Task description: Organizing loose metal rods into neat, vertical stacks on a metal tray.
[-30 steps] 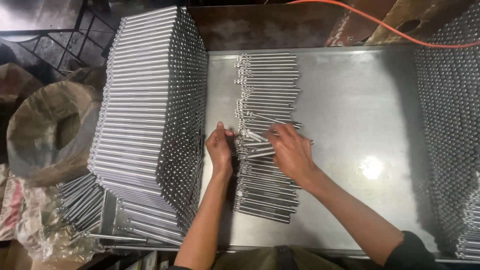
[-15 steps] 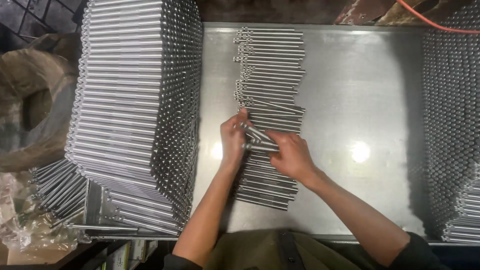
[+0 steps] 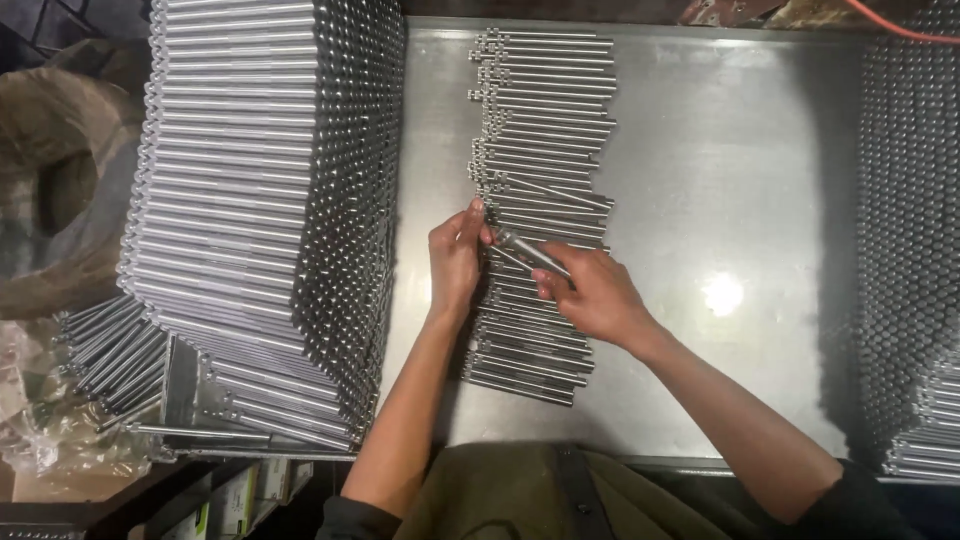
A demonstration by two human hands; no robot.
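Note:
A column of short metal rods (image 3: 545, 120) lies side by side down the middle of a steel table (image 3: 740, 180). My left hand (image 3: 455, 260) rests at the column's left edge, its fingertips pinching the end of one rod (image 3: 530, 252). My right hand (image 3: 590, 295) lies over the column and grips the same rod, which is tilted above the others. The rods under both hands are partly hidden.
A tall stack of long metal rods (image 3: 260, 200) stands at the table's left edge, and another stack (image 3: 910, 250) fills the right side. A clear plastic bag (image 3: 50, 200) sits off the table at far left, with loose rods (image 3: 100, 350) below the left stack.
The camera has tilted down, so the table sits higher in view. Both hands stay on the column's middle; the right hand now holds one rod lifted at an angle.

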